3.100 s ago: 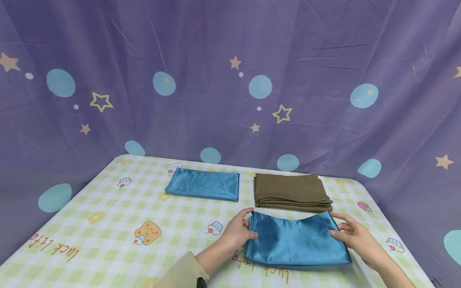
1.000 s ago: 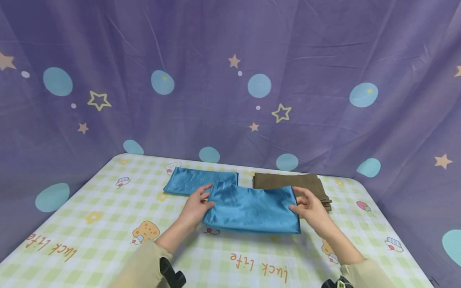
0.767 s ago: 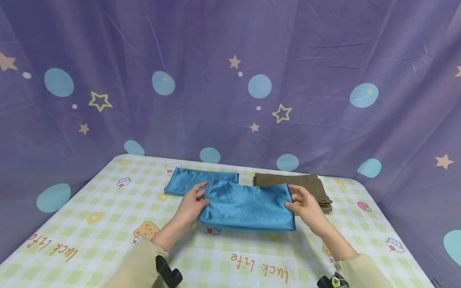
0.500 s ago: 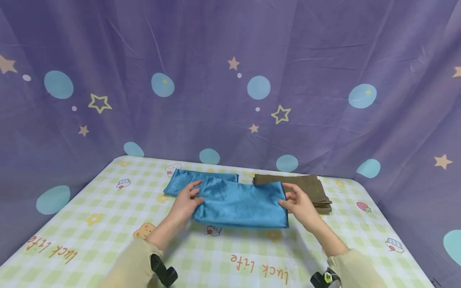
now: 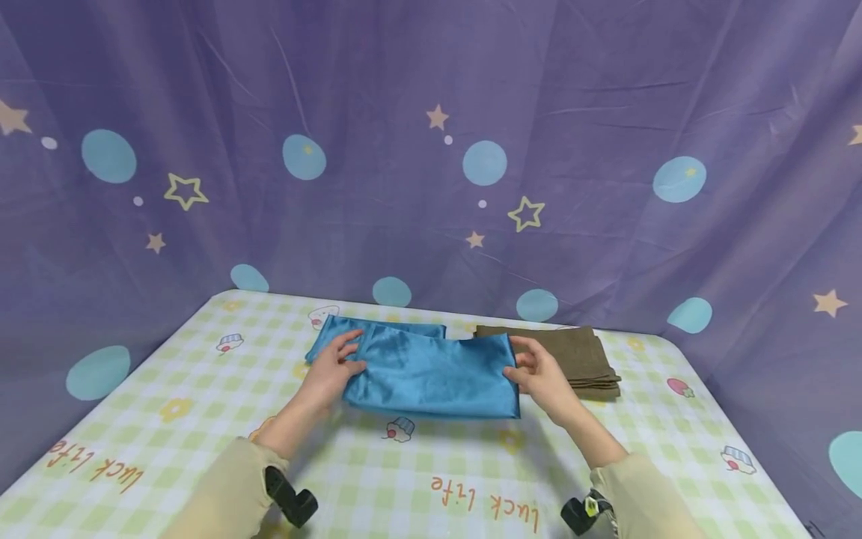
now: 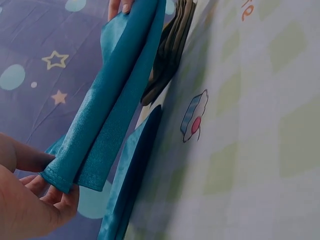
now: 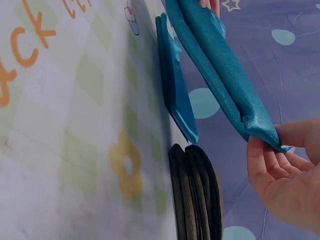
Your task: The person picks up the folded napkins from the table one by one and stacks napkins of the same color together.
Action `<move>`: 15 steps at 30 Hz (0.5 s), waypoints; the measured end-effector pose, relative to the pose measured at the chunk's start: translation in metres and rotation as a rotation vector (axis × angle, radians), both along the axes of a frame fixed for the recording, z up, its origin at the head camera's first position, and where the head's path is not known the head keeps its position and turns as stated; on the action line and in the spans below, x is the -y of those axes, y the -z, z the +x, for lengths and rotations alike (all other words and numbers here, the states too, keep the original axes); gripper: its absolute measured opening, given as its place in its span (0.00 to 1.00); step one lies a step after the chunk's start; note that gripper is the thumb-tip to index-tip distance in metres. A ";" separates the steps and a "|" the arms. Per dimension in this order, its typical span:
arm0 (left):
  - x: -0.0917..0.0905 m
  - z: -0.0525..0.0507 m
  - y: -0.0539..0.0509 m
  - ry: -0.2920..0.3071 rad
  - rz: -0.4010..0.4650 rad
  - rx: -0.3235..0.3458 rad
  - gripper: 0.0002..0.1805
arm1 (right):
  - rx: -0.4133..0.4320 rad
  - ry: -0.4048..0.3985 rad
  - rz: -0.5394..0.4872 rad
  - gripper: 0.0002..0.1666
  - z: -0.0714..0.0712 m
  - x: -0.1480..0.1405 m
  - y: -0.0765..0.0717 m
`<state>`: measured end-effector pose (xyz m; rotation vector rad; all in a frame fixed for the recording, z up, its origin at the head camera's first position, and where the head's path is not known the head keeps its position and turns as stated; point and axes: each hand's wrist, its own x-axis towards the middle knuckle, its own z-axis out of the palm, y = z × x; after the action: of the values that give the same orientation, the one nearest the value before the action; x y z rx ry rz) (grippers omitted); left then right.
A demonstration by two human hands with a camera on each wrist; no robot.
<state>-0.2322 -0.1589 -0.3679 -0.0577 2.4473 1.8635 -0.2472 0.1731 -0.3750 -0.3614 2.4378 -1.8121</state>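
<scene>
Between both hands hangs a folded shiny blue satin cloth (image 5: 434,374), raised above the table. My left hand (image 5: 328,374) pinches its left end, thumb on the near face and fingers behind. At the right end my right hand (image 5: 544,376) grips it the same way. The wrist views show the folded layers of the held cloth (image 6: 107,102) (image 7: 225,70) and the gap beneath it. Another folded blue cloth (image 5: 328,335) lies on the table behind, largely covered from sight by the held one. Beyond my right hand lies a folded brown cloth stack (image 5: 582,355), partly hidden.
A table (image 5: 202,374) is covered in green-and-white checks with printed cakes, flowers and lettering. Behind it hangs a purple curtain (image 5: 404,232) with stars and blue dots. Black devices are strapped at both wrists.
Both hands have lifted the held blue cloth from the near right of the table and carried it left and farther back, toward the other blue cloth. The brown stack has stayed put.
</scene>
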 end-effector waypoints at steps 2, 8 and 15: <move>0.004 0.000 -0.001 0.001 0.009 0.002 0.32 | 0.002 0.002 -0.011 0.33 -0.001 0.004 0.000; 0.012 -0.005 -0.001 -0.017 0.011 0.002 0.33 | -0.012 0.019 -0.051 0.33 -0.007 0.015 0.001; 0.022 -0.006 -0.002 -0.024 0.041 -0.020 0.34 | -0.039 0.039 -0.060 0.32 -0.011 0.024 0.002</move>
<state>-0.2386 -0.1804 -0.3659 -0.0668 2.4308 1.9335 -0.2583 0.1492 -0.3765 -0.3596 2.4368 -1.9152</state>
